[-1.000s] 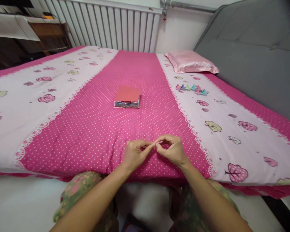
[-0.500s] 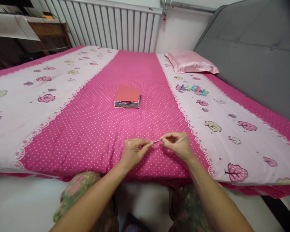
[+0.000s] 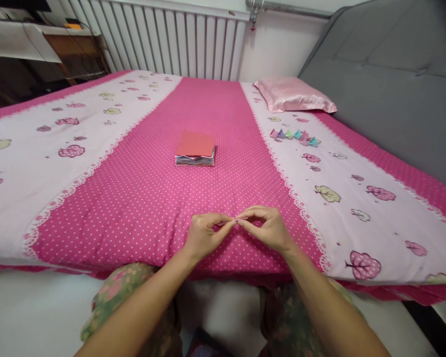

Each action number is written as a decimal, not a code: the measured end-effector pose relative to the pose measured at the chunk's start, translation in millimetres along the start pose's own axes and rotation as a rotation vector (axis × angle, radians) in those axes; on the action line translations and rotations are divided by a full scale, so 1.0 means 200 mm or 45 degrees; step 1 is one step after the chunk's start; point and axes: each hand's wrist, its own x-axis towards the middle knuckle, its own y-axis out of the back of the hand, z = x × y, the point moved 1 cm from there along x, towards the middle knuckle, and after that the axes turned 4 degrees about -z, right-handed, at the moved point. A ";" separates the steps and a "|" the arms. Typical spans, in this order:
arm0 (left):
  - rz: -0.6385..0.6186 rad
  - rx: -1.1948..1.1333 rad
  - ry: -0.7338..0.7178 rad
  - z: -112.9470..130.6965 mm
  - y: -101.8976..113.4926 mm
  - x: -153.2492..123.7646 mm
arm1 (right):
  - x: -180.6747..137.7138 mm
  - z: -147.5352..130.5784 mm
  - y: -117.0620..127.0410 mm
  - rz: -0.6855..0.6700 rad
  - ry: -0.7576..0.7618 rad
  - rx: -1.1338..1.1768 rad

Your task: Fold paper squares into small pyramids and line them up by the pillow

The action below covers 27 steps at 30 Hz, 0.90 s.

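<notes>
The bedspread (image 3: 141, 198) is matt cloth, the pillow (image 3: 293, 94) glossy satin, and the headboard (image 3: 394, 74) dull grey padded fabric. The radiator (image 3: 171, 44) is smooth, white-painted metal. The stack (image 3: 195, 148) and the thin strip (image 3: 241, 218) look like matt paper, with the stack's top sheet smooth.

Far wall: a white ribbed metal radiator (image 3: 178, 42) is spanning most of it, with a plain pale plastered wall (image 3: 278, 49) showing to its right.
Pipe: a grey metal pipe (image 3: 290, 9) is running along the top.
Bed: a wide bed in a pink polka-dot and white tree-print cover (image 3: 134, 198) is filling the middle.
Headboard: a grey padded fabric headboard (image 3: 394, 74) is rising along the right.
Pillow: a pale pink satin pillow (image 3: 293, 94) is lying just beside it.
Shelving: dark wooden shelving (image 3: 70, 54) is standing far left (contents too dim to tell).
Floor: a pale smooth floor (image 3: 33, 312) is showing below the bed's near edge.
Light: soft, even light is falling everywhere.
</notes>
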 end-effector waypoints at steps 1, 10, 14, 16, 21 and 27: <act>-0.006 -0.021 0.020 0.00 0.00 0.00 | 0.00 0.00 0.00 0.009 0.009 -0.016; 0.037 -0.103 0.132 0.01 -0.02 0.00 | -0.02 0.01 -0.04 0.087 0.032 -0.069; 0.042 -0.117 0.169 0.02 -0.02 0.00 | -0.02 0.01 -0.05 0.092 0.015 -0.071; 0.043 -0.130 0.195 0.02 -0.02 0.00 | -0.02 0.01 -0.05 0.095 0.023 -0.073; 0.011 -0.207 0.252 0.01 -0.02 0.00 | -0.01 0.01 -0.03 0.057 0.005 -0.014; 0.050 -0.227 0.296 0.00 0.02 0.02 | -0.01 0.01 0.03 0.041 -0.052 0.067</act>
